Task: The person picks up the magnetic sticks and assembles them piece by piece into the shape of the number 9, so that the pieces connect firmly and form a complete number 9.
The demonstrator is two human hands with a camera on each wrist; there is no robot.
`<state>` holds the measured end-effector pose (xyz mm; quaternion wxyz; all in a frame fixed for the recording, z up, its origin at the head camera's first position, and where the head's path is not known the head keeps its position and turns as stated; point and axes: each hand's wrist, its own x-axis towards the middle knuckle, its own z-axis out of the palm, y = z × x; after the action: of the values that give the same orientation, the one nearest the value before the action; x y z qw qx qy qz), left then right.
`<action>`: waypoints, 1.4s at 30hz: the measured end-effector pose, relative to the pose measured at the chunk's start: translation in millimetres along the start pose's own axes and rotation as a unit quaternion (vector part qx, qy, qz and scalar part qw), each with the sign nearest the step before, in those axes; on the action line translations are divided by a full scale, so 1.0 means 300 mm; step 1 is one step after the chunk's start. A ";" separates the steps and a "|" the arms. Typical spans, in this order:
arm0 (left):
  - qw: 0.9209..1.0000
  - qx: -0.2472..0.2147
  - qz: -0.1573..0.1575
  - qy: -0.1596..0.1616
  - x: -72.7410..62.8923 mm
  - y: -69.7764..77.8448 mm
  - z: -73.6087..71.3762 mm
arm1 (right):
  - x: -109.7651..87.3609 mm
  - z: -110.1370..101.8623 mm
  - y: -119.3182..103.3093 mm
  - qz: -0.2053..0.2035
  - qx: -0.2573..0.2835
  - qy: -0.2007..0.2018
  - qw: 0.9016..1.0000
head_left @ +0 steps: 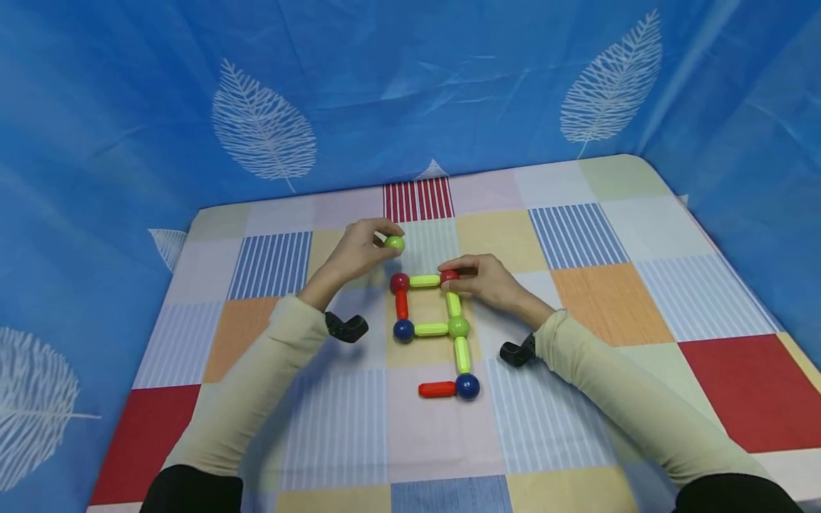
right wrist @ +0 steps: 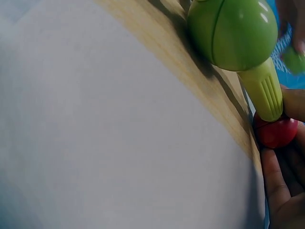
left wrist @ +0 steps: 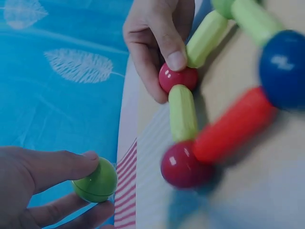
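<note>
My left hand pinches a green ball between thumb and fingers, held above the far side of a ball-and-rod figure. With thumb and fingers my right hand grips the red ball at the figure's far right corner. Another red ball marks the far left corner, joined by a yellow-green rod. A red rod runs from it to a blue ball. Yellow-green rods link that blue ball, a second green ball and the gripped red ball into a square.
From the figure's green ball a yellow-green rod extends toward me to a blue ball, with a red rod pointing left. A patchwork cloth covers the table. Blue curtains with white leaves hang behind and at the sides.
</note>
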<state>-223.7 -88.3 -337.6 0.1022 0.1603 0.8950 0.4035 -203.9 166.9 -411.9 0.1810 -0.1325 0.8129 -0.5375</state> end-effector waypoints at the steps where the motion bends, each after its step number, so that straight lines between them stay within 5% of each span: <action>1: 1.000 -0.005 0.000 0.004 -0.028 -0.011 -0.008 | -0.003 -0.002 -0.001 0.001 0.000 0.000 1.000; 10: 0.999 -0.034 -0.004 0.035 -0.265 -0.071 0.007 | -0.007 -0.001 -0.008 -0.006 -0.002 -0.001 1.000; 21: 0.999 -0.038 -0.012 0.001 -0.493 -0.085 0.124 | 0.004 0.002 -0.012 -0.005 -0.007 0.002 1.000; 34: 0.999 -0.028 0.022 -0.030 -0.562 -0.064 0.176 | 0.005 0.000 -0.003 -0.005 -0.005 0.001 1.000; 42: 0.999 -0.006 0.005 -0.041 -0.574 -0.045 0.211 | 0.006 0.003 -0.007 -0.005 -0.007 0.001 1.000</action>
<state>-46.9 -116.6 -380.0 0.1382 0.1805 0.8866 0.4028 -205.1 164.5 -410.6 0.1763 -0.1376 0.8159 -0.5332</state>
